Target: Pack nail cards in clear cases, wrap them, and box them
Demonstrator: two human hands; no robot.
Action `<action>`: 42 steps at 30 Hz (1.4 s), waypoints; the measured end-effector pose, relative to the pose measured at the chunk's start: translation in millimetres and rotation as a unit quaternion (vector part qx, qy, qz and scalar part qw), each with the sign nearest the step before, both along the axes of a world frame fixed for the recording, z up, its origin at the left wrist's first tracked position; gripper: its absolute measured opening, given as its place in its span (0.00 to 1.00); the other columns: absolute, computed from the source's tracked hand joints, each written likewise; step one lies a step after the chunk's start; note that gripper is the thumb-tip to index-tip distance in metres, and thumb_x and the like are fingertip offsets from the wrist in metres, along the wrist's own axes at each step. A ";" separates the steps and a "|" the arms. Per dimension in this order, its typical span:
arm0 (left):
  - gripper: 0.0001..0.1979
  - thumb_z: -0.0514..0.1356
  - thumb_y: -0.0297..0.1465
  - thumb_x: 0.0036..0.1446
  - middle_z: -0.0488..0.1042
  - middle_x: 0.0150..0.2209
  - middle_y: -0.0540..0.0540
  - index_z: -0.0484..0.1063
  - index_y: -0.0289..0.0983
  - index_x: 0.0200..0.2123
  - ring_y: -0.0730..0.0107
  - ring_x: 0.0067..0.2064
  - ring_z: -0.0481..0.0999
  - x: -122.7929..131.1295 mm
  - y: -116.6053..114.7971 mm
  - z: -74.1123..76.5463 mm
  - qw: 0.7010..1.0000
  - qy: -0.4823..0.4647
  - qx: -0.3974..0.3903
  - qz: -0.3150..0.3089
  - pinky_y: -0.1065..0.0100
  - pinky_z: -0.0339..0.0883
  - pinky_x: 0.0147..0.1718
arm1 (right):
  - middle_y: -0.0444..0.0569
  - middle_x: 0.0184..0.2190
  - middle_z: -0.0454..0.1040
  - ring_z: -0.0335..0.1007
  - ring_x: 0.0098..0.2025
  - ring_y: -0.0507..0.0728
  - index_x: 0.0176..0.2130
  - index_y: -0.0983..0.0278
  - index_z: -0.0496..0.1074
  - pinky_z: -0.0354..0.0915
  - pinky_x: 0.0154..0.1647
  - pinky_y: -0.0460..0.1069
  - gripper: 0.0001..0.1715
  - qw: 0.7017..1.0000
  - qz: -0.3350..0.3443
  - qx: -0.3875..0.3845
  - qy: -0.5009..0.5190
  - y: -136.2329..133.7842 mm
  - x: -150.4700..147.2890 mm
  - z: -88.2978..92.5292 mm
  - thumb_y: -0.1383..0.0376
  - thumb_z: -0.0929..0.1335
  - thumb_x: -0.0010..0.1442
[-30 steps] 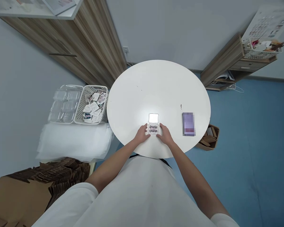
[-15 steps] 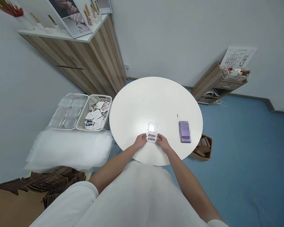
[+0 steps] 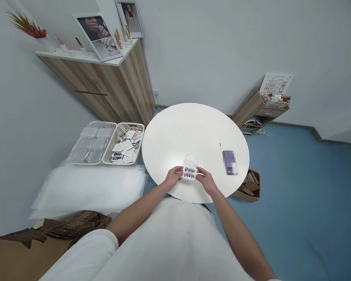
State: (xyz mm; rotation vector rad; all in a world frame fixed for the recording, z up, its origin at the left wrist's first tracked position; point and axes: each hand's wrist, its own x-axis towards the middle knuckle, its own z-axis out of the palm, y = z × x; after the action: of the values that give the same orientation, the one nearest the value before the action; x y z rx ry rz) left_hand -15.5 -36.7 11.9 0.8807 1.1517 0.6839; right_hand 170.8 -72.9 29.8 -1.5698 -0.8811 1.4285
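Up tips our view, baring more cabinet [image 3: 134, 78]; near the worktop's [image 3: 193, 125] front edge, our left hand [image 3: 173, 175] and right hand [image 3: 206, 180] pinch the open box's [image 3: 190, 166] sides, likely steadying it, leaving the nails [image 3: 188, 175] uncovered.

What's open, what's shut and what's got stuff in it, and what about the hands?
Clear case: open
Lid: swung back
Nail-shaped pieces: in two rows inside
Left hand: at the case's left edge, grip unclear
Right hand: at its right edge, grip unclear
Basket: holding loose cards
Cardboard box: open, brown pieces inside
Cabinet: doors shut
Drawer: shut
Purple thing: blurred, can't tell
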 end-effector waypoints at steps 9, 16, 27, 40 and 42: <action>0.19 0.62 0.38 0.46 0.74 0.35 0.45 0.64 0.38 0.41 0.71 0.36 0.74 -22.7 -15.4 17.9 0.997 -0.055 -0.006 -0.060 0.65 0.67 0.36 | 0.49 0.41 0.68 0.66 0.34 0.51 0.48 0.62 0.68 0.64 0.42 0.52 0.30 0.999 -0.026 0.019 -0.004 -27.8 -19.5 15.3 0.60 0.70 0.44; 0.19 0.65 0.36 0.43 0.74 0.32 0.45 0.65 0.36 0.38 0.72 0.32 0.74 -19.3 -16.5 23.4 0.992 -0.109 -0.024 -0.056 0.65 0.67 0.35 | 0.50 0.43 0.71 0.70 0.35 0.53 0.48 0.60 0.65 0.67 0.38 0.51 0.27 0.996 -0.027 -0.018 0.077 -14.4 -10.4 25.4 0.52 0.65 0.51; 0.23 0.68 0.32 0.37 0.74 0.33 0.45 0.65 0.35 0.38 0.71 0.31 0.75 -14.9 -17.7 32.0 0.996 -0.046 0.025 -0.068 0.66 0.67 0.33 | 0.48 0.39 0.74 0.71 0.37 0.54 0.48 0.59 0.64 0.67 0.35 0.50 0.27 0.992 -0.033 -0.025 0.115 -4.9 -12.7 30.3 0.59 0.69 0.47; 0.20 0.64 0.36 0.45 0.74 0.35 0.43 0.66 0.36 0.41 0.69 0.36 0.75 -24.0 -21.2 33.5 0.987 -0.123 -0.069 -0.074 0.63 0.67 0.38 | 0.45 0.45 0.69 0.69 0.37 0.52 0.43 0.54 0.69 0.66 0.36 0.50 0.19 0.992 -0.039 0.006 0.120 -1.5 -7.8 35.4 0.54 0.67 0.49; 0.20 0.65 0.35 0.44 0.74 0.35 0.42 0.66 0.35 0.41 0.69 0.36 0.75 -25.1 -20.5 34.4 0.986 -0.130 -0.081 -0.071 0.64 0.67 0.38 | 0.45 0.46 0.68 0.69 0.37 0.53 0.43 0.53 0.69 0.67 0.36 0.51 0.19 0.990 -0.028 -0.001 0.136 -1.4 -8.0 36.6 0.54 0.67 0.50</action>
State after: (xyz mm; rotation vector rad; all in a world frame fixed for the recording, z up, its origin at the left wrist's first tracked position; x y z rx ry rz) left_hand -40.6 -57.2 46.3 0.7049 0.8878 0.5618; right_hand 162.8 -74.2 66.4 -1.3497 -0.6682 1.5575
